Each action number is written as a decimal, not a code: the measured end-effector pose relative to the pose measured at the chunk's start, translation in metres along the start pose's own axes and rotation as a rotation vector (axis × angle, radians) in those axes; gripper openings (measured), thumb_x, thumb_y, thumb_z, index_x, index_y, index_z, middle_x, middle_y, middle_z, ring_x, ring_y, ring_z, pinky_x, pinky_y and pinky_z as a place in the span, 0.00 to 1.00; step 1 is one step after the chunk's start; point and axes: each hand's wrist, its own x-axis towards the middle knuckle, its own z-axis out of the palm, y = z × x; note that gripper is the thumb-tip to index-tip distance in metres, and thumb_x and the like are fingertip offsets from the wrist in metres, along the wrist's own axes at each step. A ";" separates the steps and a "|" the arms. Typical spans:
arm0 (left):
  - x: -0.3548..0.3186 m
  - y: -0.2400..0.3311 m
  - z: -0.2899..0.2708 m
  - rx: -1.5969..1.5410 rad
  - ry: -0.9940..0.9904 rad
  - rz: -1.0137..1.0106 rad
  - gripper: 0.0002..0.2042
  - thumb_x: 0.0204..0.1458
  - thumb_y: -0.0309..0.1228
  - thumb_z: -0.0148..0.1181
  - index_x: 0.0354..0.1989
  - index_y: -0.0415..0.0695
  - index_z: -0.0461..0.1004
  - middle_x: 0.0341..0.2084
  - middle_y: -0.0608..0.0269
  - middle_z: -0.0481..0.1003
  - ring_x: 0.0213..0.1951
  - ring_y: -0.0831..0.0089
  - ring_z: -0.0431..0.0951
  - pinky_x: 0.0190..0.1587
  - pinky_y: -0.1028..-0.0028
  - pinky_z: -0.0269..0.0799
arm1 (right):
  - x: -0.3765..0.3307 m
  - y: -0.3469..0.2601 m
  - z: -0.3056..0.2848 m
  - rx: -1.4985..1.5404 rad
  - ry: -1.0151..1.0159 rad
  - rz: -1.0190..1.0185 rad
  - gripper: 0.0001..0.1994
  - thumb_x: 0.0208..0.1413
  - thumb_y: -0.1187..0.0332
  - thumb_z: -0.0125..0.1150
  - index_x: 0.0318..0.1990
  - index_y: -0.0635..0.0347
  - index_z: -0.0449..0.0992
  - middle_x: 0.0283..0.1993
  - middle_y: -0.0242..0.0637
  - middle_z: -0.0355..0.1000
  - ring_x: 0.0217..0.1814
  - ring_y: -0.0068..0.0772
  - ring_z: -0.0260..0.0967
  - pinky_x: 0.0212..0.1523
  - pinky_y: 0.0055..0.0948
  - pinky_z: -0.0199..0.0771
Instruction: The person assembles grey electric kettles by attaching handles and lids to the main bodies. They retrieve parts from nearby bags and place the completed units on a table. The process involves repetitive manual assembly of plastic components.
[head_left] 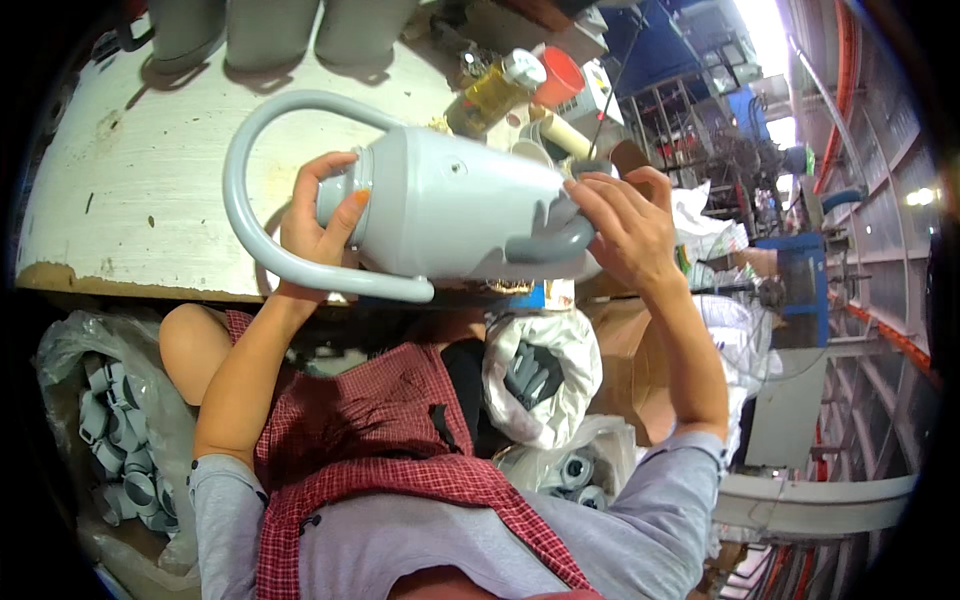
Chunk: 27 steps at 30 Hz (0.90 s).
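Note:
I hold a grey plastic jug body [450, 205] on its side in front of me, above the edge of a white worktable [150, 180]. A long curved grey handle [245, 190] loops from its neck to its underside. My left hand [318, 215] grips the neck end, thumb on the opening. My right hand [625, 225] presses a darker grey plastic piece [545, 240] against the jug's wide end.
Three grey containers [265, 30] stand at the table's far edge. A bottle of yellow liquid [492, 92] and a red cup [560, 75] lie beyond the jug. Bags of grey plastic parts sit at my left [120, 440] and in my lap [535, 375]. Machinery fills the right.

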 end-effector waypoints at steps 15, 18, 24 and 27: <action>-0.002 0.001 -0.006 0.040 -0.076 0.051 0.20 0.56 0.36 0.56 0.54 0.39 0.64 0.45 0.49 0.72 0.47 0.62 0.74 0.50 0.69 0.68 | 0.083 -0.009 -0.005 0.476 -0.071 0.231 0.17 0.47 0.66 0.68 0.44 0.61 0.73 0.32 0.40 0.71 0.28 0.35 0.69 0.29 0.28 0.69; -0.002 -0.002 -0.006 0.054 -0.073 0.082 0.20 0.56 0.36 0.55 0.54 0.39 0.64 0.45 0.48 0.72 0.48 0.61 0.75 0.50 0.68 0.69 | 0.089 -0.014 -0.004 0.502 -0.047 0.191 0.19 0.45 0.70 0.67 0.47 0.61 0.73 0.32 0.40 0.71 0.28 0.35 0.70 0.29 0.27 0.69; -0.003 -0.003 -0.006 0.052 -0.090 0.050 0.21 0.54 0.32 0.58 0.54 0.40 0.63 0.43 0.48 0.73 0.46 0.59 0.76 0.47 0.69 0.71 | 0.093 -0.018 0.000 0.445 -0.057 0.143 0.22 0.43 0.70 0.69 0.49 0.53 0.74 0.31 0.34 0.71 0.27 0.35 0.71 0.25 0.29 0.70; -0.002 0.001 -0.008 0.051 -0.119 0.006 0.21 0.53 0.31 0.58 0.54 0.41 0.63 0.41 0.48 0.74 0.41 0.61 0.78 0.43 0.70 0.73 | 0.095 -0.021 0.002 0.436 -0.051 0.141 0.21 0.43 0.70 0.69 0.49 0.53 0.74 0.31 0.34 0.71 0.26 0.35 0.71 0.25 0.29 0.70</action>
